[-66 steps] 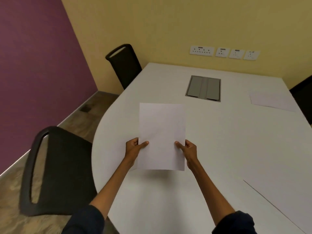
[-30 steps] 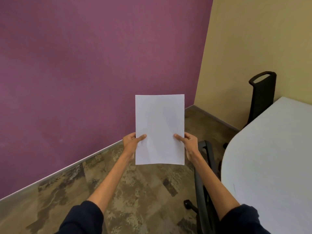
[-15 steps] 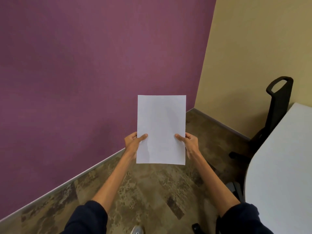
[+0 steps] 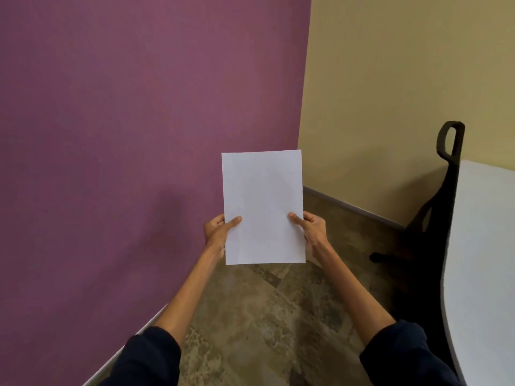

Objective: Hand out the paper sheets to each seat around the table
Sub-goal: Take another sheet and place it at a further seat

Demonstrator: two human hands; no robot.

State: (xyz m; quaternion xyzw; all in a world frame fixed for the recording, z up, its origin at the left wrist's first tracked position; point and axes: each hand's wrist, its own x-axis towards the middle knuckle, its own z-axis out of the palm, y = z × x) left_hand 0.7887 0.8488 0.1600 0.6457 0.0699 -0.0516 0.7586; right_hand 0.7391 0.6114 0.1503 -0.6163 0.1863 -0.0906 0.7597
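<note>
We hold a plain white rectangular paper sheet point(image 4: 262, 204) upright, left of the smooth white table point(image 4: 485, 260). Our left hand point(image 4: 217, 232) and right hand point(image 4: 313, 228) pinch its lower side edges, thumbs in front. A black chair point(image 4: 434, 232) stands against the table.

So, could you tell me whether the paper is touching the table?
Apart: the head view shows the paper held over bare floor, well left of the table.

The table point(image 4: 487, 246), cropped rightward, hides much of the chair point(image 4: 449, 188).
</note>
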